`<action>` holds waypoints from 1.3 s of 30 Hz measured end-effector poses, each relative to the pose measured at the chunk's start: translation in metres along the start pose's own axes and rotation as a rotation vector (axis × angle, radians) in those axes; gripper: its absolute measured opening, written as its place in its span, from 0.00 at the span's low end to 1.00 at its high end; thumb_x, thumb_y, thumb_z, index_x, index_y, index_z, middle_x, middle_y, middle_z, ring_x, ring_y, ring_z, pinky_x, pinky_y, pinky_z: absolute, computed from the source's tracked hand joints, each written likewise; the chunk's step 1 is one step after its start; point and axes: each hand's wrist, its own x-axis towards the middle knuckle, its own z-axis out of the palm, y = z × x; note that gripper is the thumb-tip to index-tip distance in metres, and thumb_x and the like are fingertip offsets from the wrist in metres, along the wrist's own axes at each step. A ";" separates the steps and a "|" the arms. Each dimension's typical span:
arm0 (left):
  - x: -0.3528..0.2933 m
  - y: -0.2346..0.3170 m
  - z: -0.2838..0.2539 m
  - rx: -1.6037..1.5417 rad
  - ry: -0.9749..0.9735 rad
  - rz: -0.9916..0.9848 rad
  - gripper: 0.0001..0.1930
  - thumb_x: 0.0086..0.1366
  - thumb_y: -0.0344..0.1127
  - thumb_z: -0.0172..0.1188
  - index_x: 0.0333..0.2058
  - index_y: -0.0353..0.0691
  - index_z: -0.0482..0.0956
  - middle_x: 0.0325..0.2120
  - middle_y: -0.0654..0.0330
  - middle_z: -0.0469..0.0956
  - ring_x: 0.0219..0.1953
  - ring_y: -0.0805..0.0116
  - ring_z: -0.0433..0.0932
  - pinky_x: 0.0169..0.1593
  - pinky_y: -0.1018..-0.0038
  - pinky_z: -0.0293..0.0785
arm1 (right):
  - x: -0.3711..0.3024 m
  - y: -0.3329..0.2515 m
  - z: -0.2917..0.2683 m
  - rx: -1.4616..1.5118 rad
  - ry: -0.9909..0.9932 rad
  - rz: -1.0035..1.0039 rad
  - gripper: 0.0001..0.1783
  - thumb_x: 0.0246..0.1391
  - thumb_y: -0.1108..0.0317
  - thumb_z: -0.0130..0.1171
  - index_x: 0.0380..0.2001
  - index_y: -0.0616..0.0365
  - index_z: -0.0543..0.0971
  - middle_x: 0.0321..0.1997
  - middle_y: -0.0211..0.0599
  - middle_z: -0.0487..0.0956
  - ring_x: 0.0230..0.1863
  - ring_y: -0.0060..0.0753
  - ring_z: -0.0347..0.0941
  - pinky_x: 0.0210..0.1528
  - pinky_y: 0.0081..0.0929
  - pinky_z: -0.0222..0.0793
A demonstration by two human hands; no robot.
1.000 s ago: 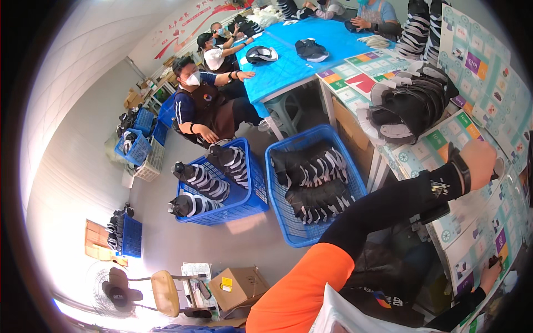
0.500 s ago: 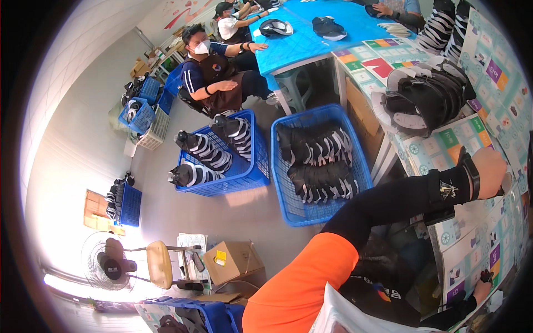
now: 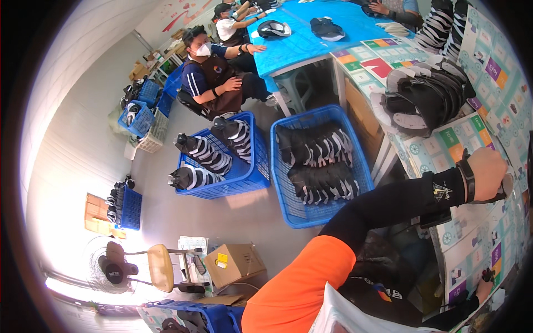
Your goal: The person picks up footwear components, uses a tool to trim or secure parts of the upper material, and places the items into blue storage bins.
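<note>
Left hand (image 3: 485, 174): at grey piece (image 3: 507, 186).
Right hand (image 3: 484, 289): at black object (image 3: 488, 276).
Hands: apart over patterned tabletop (image 3: 467, 238); cannot tell if gripping.

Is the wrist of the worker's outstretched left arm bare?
No, a dark band is strapped around it, between the left hand and the black sleeve.

Single head view, left lens of a fisheye pair, looking down and out left of the sheet-covered worktable (image 3: 472, 236), orange sleeve (image 3: 300, 277) very close at lower edge, blue plastic basket (image 3: 302, 218) mid-range, blue-topped table (image 3: 302, 55) far at top
</note>
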 end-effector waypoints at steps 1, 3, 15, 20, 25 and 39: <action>0.002 0.000 -0.008 -0.014 0.004 -0.004 0.11 0.49 0.39 0.68 0.21 0.35 0.84 0.20 0.46 0.81 0.27 0.46 0.84 0.33 0.58 0.81 | -0.002 -0.007 -0.001 -0.093 0.027 0.020 0.31 0.53 0.57 0.66 0.52 0.72 0.80 0.50 0.67 0.81 0.52 0.73 0.75 0.57 0.53 0.71; 0.001 0.013 -0.030 -0.016 -0.165 -0.016 0.10 0.50 0.38 0.68 0.24 0.35 0.84 0.21 0.46 0.81 0.28 0.45 0.84 0.33 0.58 0.81 | -0.012 -0.013 -0.006 -0.332 0.104 0.080 0.26 0.54 0.63 0.64 0.53 0.71 0.81 0.47 0.64 0.83 0.50 0.68 0.78 0.52 0.50 0.73; -0.011 0.005 -0.020 -0.021 -0.049 -0.069 0.06 0.48 0.30 0.67 0.27 0.40 0.87 0.25 0.48 0.82 0.31 0.46 0.84 0.35 0.56 0.80 | -0.012 -0.022 -0.004 -0.423 0.105 0.148 0.35 0.53 0.49 0.68 0.54 0.70 0.81 0.52 0.64 0.82 0.54 0.68 0.77 0.58 0.54 0.73; -0.012 0.002 -0.021 -0.070 -0.021 -0.063 0.07 0.48 0.30 0.66 0.28 0.40 0.87 0.25 0.47 0.82 0.31 0.45 0.84 0.36 0.56 0.80 | -0.013 -0.025 -0.007 -0.357 0.089 0.124 0.33 0.53 0.51 0.68 0.53 0.69 0.81 0.52 0.64 0.82 0.55 0.68 0.77 0.58 0.54 0.72; -0.009 0.002 -0.018 -0.086 0.006 -0.065 0.06 0.51 0.31 0.66 0.29 0.39 0.86 0.26 0.46 0.82 0.31 0.43 0.83 0.36 0.55 0.79 | 0.001 0.006 -0.003 -0.057 0.075 -0.066 0.30 0.51 0.56 0.67 0.52 0.67 0.82 0.50 0.64 0.83 0.55 0.67 0.77 0.57 0.52 0.72; 0.012 0.002 -0.023 0.030 -0.170 0.043 0.09 0.66 0.36 0.61 0.31 0.36 0.81 0.25 0.43 0.81 0.30 0.40 0.82 0.34 0.48 0.77 | -0.155 -0.166 -0.025 0.910 0.264 0.100 0.30 0.51 0.74 0.54 0.61 0.59 0.77 0.39 0.34 0.82 0.34 0.23 0.77 0.25 0.23 0.74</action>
